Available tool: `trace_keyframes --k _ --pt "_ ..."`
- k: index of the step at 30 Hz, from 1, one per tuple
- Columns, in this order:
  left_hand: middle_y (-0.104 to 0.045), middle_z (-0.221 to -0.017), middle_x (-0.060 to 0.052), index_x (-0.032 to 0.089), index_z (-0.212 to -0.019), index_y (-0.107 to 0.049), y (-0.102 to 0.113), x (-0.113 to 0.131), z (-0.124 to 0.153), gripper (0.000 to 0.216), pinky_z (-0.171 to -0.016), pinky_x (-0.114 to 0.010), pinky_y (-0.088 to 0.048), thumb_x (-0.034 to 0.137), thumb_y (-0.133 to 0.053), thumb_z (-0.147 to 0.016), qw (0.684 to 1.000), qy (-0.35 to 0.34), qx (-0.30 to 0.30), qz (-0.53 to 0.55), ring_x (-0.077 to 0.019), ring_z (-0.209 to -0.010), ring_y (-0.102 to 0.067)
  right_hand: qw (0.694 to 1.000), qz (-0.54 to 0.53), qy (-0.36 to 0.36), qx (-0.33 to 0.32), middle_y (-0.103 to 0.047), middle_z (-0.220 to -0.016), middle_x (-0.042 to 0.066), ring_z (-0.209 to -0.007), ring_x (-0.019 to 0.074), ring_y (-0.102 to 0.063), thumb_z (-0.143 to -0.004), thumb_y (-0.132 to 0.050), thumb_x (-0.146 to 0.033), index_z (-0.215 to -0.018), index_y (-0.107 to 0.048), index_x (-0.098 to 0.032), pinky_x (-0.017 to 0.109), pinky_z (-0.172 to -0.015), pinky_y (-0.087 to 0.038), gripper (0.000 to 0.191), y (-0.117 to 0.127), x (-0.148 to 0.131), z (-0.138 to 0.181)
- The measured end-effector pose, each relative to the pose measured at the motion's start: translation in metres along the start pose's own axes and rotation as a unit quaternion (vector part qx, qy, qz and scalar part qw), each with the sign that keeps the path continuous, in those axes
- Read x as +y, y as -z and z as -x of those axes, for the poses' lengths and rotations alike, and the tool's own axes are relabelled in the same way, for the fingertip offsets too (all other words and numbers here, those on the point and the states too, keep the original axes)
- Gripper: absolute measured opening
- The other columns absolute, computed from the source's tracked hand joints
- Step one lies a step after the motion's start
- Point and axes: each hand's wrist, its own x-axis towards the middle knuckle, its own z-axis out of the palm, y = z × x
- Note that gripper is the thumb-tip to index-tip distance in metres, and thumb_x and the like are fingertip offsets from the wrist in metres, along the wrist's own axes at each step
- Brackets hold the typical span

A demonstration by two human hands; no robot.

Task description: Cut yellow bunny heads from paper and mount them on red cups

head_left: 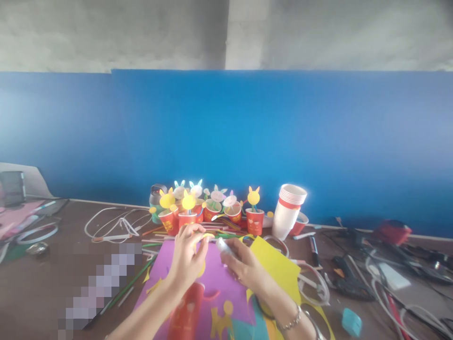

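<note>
My left hand [189, 250] pinches a small yellow paper piece [208, 235] between thumb and fingers. Just right of it, my right hand [246, 264] grips a small white tube or bottle [222, 244], its tip pointing up toward the paper piece; most of its body is hidden in the palm. Both hands hover over a purple sheet [212, 271]. On that sheet, near my left forearm, lies a red paper cup [187, 311], with yellow paper cutouts [222, 321] to its right. A yellow sheet [278, 264] rests beside my right hand.
Red cups [255, 222] bearing paper figures on stems stand in a row behind the hands. Right of them leans a white cup stack [283, 219]. Farther right are a marker [314, 250], a black glue gun [350, 281], a teal object [351, 322] and tangled cables [375, 269].
</note>
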Motion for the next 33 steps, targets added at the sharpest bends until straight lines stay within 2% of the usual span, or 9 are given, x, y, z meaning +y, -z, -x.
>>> trace_keyframes --k 3,11,15,19,23,25,29,33 --pt "-0.061 -0.094 -0.006 0.024 -0.084 -0.070 0.001 0.003 0.001 0.023 -0.081 -0.036 -0.045 0.020 -0.048 -0.087 1.000 -0.007 -0.024 -0.005 -0.0219 -0.093 -0.057 1.000 0.002 -0.019 -0.011 -0.056 -0.066 -0.003 -0.046 0.0055 -0.041 -0.076 -0.062 -0.048 -0.091 -0.056 -0.017 0.017 -0.039 -0.028 0.035 0.000 -0.002 0.000" --pt "-0.060 -0.096 -0.006 0.023 -0.084 -0.070 0.005 0.007 0.003 0.024 -0.082 -0.036 -0.044 0.020 -0.047 -0.089 0.997 -0.056 -0.050 -0.018 -0.0216 -0.094 -0.055 0.999 -0.007 -0.038 -0.008 -0.053 -0.057 -0.005 -0.039 0.0045 -0.037 -0.078 -0.058 -0.055 -0.079 -0.057 -0.016 0.018 -0.037 -0.025 0.040 0.000 -0.010 0.002" --pt "-0.060 -0.097 -0.007 0.024 -0.085 -0.072 0.005 0.008 0.002 0.025 -0.083 -0.037 -0.044 0.021 -0.047 -0.088 0.998 -0.050 -0.043 -0.013 -0.0223 -0.096 -0.055 0.998 -0.008 -0.018 0.063 -0.055 -0.064 -0.002 -0.042 0.0057 -0.040 -0.079 -0.054 -0.058 -0.079 -0.056 -0.016 0.020 -0.039 -0.032 0.042 0.002 -0.002 -0.002" --pt "-0.061 -0.094 -0.006 0.026 -0.085 -0.074 0.002 0.005 0.001 0.025 -0.081 -0.036 -0.047 0.022 -0.049 -0.087 0.999 -0.013 -0.031 0.004 -0.0222 -0.094 -0.058 0.988 0.018 0.018 0.155 -0.058 -0.074 0.001 -0.056 0.0125 -0.052 -0.081 -0.054 -0.050 -0.093 -0.059 -0.017 0.024 -0.050 -0.044 0.035 0.017 0.006 -0.008" --pt "-0.062 -0.091 -0.006 0.025 -0.082 -0.074 -0.001 0.000 -0.002 0.025 -0.079 -0.035 -0.049 0.023 -0.049 -0.086 0.999 0.010 -0.035 0.021 -0.0214 -0.091 -0.059 0.976 0.093 0.079 0.182 -0.065 -0.084 0.005 -0.073 0.0195 -0.058 -0.078 -0.058 -0.037 -0.096 -0.061 -0.016 0.029 -0.064 -0.047 0.028 0.034 0.017 -0.017" --pt "-0.062 -0.090 -0.006 0.024 -0.082 -0.074 -0.002 -0.002 -0.002 0.025 -0.080 -0.036 -0.049 0.023 -0.049 -0.086 0.999 0.014 -0.034 0.016 -0.0217 -0.090 -0.059 0.974 0.124 0.106 0.155 -0.067 -0.089 0.006 -0.079 0.0210 -0.060 -0.076 -0.059 -0.033 -0.096 -0.063 -0.016 0.029 -0.068 -0.047 0.026 0.037 0.019 -0.020" --pt "-0.063 -0.092 -0.008 0.022 -0.079 -0.072 -0.003 -0.005 -0.001 0.023 -0.080 -0.040 -0.049 0.025 -0.050 -0.085 0.999 0.017 -0.025 -0.016 -0.0235 -0.090 -0.059 0.990 0.099 0.096 0.040 -0.067 -0.086 0.004 -0.074 0.0186 -0.059 -0.078 -0.061 -0.034 -0.099 -0.063 -0.016 0.027 -0.064 -0.047 0.028 0.027 0.014 -0.015" --pt "-0.064 -0.091 -0.008 0.020 -0.069 -0.067 -0.004 -0.004 0.000 0.022 -0.076 -0.039 -0.050 0.023 -0.051 -0.084 0.999 0.017 -0.015 -0.028 -0.0237 -0.087 -0.060 0.991 0.085 0.095 0.035 -0.062 -0.081 0.002 -0.072 0.0162 -0.056 -0.079 -0.059 -0.031 -0.093 -0.061 -0.015 0.026 -0.061 -0.046 0.021 0.014 0.006 -0.007"
